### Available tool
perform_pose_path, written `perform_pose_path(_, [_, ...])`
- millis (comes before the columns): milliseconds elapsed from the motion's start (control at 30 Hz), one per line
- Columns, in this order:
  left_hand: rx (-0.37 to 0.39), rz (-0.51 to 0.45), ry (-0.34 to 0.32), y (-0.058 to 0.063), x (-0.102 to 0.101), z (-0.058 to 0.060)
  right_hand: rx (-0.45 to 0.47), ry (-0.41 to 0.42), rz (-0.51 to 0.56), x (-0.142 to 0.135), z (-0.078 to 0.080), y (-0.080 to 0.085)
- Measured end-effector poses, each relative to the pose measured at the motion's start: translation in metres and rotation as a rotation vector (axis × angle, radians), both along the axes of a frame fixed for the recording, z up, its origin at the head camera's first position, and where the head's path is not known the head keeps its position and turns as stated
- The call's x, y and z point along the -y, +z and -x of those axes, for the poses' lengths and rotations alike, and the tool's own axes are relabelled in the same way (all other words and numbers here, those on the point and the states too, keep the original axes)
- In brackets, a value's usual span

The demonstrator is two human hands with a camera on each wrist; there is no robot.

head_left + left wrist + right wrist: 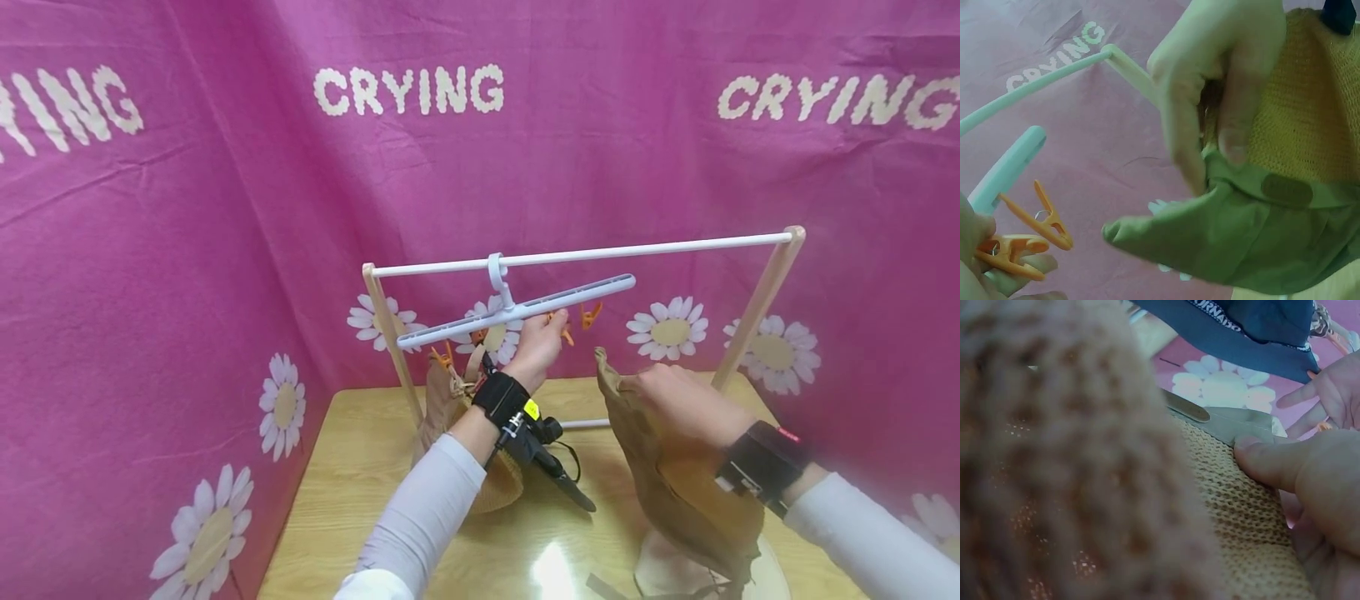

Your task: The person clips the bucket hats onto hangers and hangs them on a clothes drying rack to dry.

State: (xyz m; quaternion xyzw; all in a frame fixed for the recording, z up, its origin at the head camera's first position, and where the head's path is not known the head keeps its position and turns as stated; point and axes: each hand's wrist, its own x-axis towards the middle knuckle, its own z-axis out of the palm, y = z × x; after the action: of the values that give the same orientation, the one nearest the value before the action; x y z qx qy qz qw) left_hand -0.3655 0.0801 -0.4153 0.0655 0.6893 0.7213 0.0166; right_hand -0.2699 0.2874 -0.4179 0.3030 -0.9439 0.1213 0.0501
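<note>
My left hand (538, 350) is just under the light blue hanger (517, 313), which hooks over a white rail. Its thumb and fingers hold an orange clip (1013, 255); a second orange clip (1041, 219) hangs beside it. My right hand (686, 404) pinches the edge of a sun hat (633, 425) with a brown cloth part and a woven straw part (1241, 506). In the left wrist view, the hat's cloth (1229, 237) sticks out toward the clips, apart from them. Straw weave blurs much of the right wrist view.
From the hanger's left half hang another straw-and-cloth hat (501, 492) and a dark hat with white lettering (1254, 344). Wooden posts (757, 308) carry the rail (637, 248). A pale round thing (772, 575) lies partly hidden on the wooden table (337, 492). Pink cloth (600, 167) surrounds it.
</note>
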Motion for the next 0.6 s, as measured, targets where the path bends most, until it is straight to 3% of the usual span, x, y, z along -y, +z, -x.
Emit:
perform_pose_path(167, [0.034, 0.011, 0.003, 0.0, 0.002, -0.004, -0.004, 0.053, 0.013, 0.008, 0.012, 0.001])
perform_pose_path(600, [-0.035, 0.033, 0.01, -0.008, 0.003, -0.006, -0.083, 0.131, 0.099, 0.029, 0.04, 0.011])
